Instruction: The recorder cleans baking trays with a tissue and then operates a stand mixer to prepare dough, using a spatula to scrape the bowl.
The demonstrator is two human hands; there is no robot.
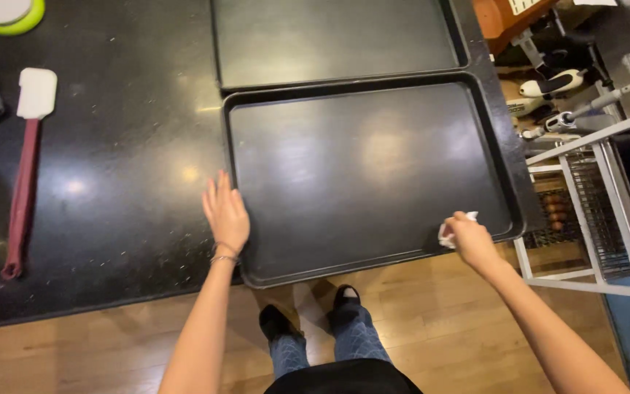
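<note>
Wiping a dark baking tray at the worktop's front edge

The left hand (225, 214) lies flat and open on the tray's (366, 168) left rim, bracing it; keeping that pressure should stop sliding. The right hand (469, 239) pinches a small white wad (447, 235) against the tray's front right corner, fingers closed round it.

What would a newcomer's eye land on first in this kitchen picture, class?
First, the big dark baking tray on the black counter, its near edge over the wooden floor. The left hand lies flat at its left rim, while the right hand presses a white cloth into the near right corner. A red-handled spatula lies at far left.
</note>
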